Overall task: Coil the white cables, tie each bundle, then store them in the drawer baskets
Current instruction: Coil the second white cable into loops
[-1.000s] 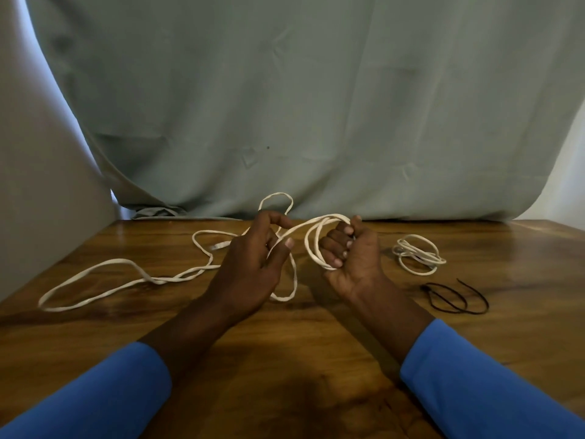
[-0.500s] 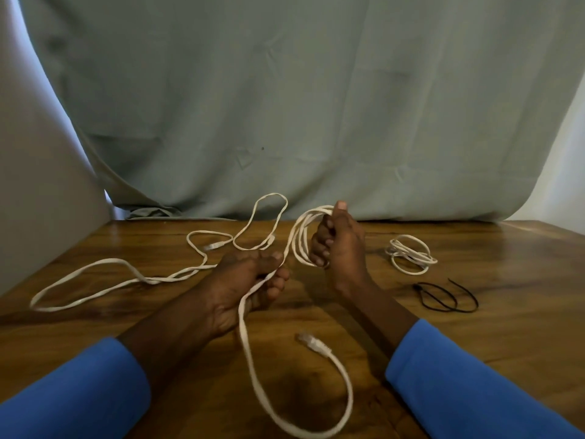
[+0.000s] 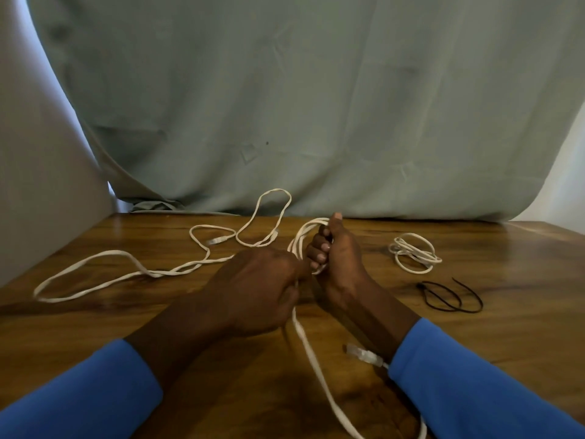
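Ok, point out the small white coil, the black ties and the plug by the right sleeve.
small white coil [image 3: 414,253]: head view, crossing strands at its middle.
black ties [image 3: 420,285]: head view, left end where loops meet.
plug [image 3: 361,354]: head view, clear connector body.

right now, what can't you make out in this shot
Head view only.
Drawer baskets: none in frame.
Left hand: its back hides how the fingers sit on the white cable.
Cable's near loop: cut off by the bottom edge, and the right sleeve covers it past the plug.
Small coil: too small to tell if tied.
Black ties: too thin to count.
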Available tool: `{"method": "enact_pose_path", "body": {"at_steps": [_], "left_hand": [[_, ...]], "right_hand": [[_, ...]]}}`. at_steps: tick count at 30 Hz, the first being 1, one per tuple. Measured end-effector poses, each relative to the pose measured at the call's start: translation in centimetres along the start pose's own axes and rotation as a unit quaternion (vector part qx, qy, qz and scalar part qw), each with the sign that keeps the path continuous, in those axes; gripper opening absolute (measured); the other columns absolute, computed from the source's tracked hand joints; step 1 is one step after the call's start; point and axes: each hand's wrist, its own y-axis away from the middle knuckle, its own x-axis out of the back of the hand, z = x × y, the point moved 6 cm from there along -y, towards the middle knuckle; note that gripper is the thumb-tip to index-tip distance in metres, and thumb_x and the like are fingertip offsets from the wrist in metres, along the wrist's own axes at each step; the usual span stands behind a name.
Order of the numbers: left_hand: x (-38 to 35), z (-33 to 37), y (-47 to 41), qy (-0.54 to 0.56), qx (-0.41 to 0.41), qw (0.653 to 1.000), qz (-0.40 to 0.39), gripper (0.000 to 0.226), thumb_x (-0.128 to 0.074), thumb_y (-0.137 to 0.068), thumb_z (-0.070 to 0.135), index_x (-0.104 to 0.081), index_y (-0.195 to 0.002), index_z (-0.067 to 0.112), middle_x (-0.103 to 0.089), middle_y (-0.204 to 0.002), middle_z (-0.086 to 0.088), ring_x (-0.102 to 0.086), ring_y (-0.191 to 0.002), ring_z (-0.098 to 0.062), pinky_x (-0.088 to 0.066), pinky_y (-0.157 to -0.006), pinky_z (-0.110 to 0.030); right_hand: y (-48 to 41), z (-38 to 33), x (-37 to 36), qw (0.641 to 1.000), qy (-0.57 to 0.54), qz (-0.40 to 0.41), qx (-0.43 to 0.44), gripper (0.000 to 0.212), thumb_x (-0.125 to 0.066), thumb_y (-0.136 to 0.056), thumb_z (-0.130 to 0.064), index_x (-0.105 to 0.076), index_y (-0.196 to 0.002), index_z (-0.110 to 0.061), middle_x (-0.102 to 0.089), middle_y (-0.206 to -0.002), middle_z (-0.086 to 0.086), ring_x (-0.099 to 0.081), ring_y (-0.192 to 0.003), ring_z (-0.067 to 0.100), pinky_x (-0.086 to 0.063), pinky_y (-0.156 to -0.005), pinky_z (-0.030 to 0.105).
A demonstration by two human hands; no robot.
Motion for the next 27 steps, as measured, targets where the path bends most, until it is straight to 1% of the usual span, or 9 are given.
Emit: {"method": "enact_pose_path", "body": {"at_steps": [3,9,12,14,16,19,22,24,27], "left_hand": [[-1.0,0.8,0.0,-0.073,-0.077,0.989,-0.101,0.026,-0.053,-0.098,0.03,-0.06,-0.121,0.038,-0.056,-0.115,0.007,-0.053,-0.106,-0.014,-0.043,-0.078,-0.032],[-0.3,0.7,0.1,-0.116,-0.152,0.981,0.017,0.024,-0.054,-0.1,0.049,-0.069,-0.11,0.033,-0.059,-0.105,0.004,-0.055,-0.097,-0.015,-0.036,-0.071,-0.029],[-0.5,0.6,0.1,0.082,-0.072,0.993,0.047,0.017,-0.059,-0.1,0.042,-0.074,-0.098,0.033,-0.071,-0.09,0.009,-0.066,-0.082,-0.012,-0.049,-0.068,-0.03],[-0.9,-0.7,0.2,0.31,0.073,0.942,0.103,0.023,-0.065,-0.1,0.033,-0.075,-0.081,0.025,-0.074,-0.072,0.003,-0.071,-0.066,-0.014,-0.058,-0.062,-0.038],[-2.4,-1.9,0.3,0.427,0.195,0.878,0.093,0.027,-0.064,-0.102,0.024,-0.075,-0.082,0.009,-0.075,-0.068,-0.005,-0.072,-0.061,-0.017,-0.062,-0.06,-0.036],[-2.9,-3.2,0.5,0.389,0.212,0.892,0.089,0.024,-0.064,-0.101,0.027,-0.072,-0.082,0.016,-0.074,-0.069,-0.007,-0.072,-0.059,-0.017,-0.06,-0.058,-0.034],[-2.2,-3.9,0.7,0.253,0.179,0.946,0.094,0.032,-0.069,-0.098,0.026,-0.066,-0.067,0.03,-0.07,-0.063,0.006,-0.069,-0.059,-0.007,-0.057,-0.06,-0.031],[-2.1,-3.4,0.4,0.285,0.18,0.938,0.083,0.029,-0.069,-0.098,0.02,-0.069,-0.071,0.029,-0.072,-0.066,0.004,-0.072,-0.061,-0.009,-0.056,-0.06,-0.028],[-2.7,-3.2,0.4,0.402,0.168,0.897,0.081,0.019,-0.067,-0.1,0.021,-0.073,-0.083,0.015,-0.076,-0.072,-0.008,-0.076,-0.065,-0.024,-0.062,-0.062,-0.038]], "right_hand": [[-0.7,-0.6,0.8,1.0,-0.015,0.02,-0.003,0.048,-0.04,-0.108,-0.047,-0.042,-0.068,-0.019,-0.031,-0.044,-0.006,-0.028,-0.032,0.007,-0.024,-0.033,0.016],[-0.8,-1.0,1.0,0.999,-0.031,0.008,-0.01,0.049,-0.039,-0.108,-0.046,-0.042,-0.068,-0.019,-0.032,-0.045,-0.005,-0.03,-0.032,0.008,-0.028,-0.034,0.016],[0.2,-0.8,-0.2,1.0,0.018,-0.015,-0.005,0.059,-0.039,-0.107,-0.05,-0.043,-0.058,-0.019,-0.033,-0.044,-0.003,-0.03,-0.034,0.009,-0.027,-0.036,0.018],[0.6,-0.7,-0.9,0.997,0.069,-0.035,0.021,0.063,-0.038,-0.107,-0.051,-0.042,-0.052,-0.019,-0.034,-0.045,-0.001,-0.031,-0.036,0.01,-0.026,-0.04,0.019],[0.7,-0.8,-1.2,0.992,0.11,-0.044,0.046,0.059,-0.038,-0.108,-0.048,-0.041,-0.058,-0.017,-0.036,-0.047,-0.001,-0.034,-0.039,0.011,-0.029,-0.04,0.021],[0.3,-0.6,-1.0,0.993,0.099,-0.034,0.049,0.054,-0.041,-0.107,-0.048,-0.04,-0.063,-0.016,-0.036,-0.051,0.001,-0.036,-0.042,0.011,-0.033,-0.042,0.023],[0.3,-0.1,-1.0,0.997,0.061,-0.023,0.029,0.053,-0.042,-0.108,-0.045,-0.04,-0.064,-0.015,-0.037,-0.049,0.002,-0.036,-0.039,0.014,-0.034,-0.043,0.023],[0.8,0.3,-1.4,0.994,0.096,-0.042,0.019,0.055,-0.04,-0.107,-0.048,-0.04,-0.065,-0.013,-0.043,-0.055,0.008,-0.039,-0.04,0.018,-0.037,-0.047,0.023],[1.8,-0.1,-1.8,0.97,0.213,-0.075,0.09,0.042,-0.039,-0.109,-0.039,-0.051,-0.085,-0.007,-0.053,-0.061,0.008,-0.047,-0.043,0.014,-0.041,-0.041,0.021]]}}
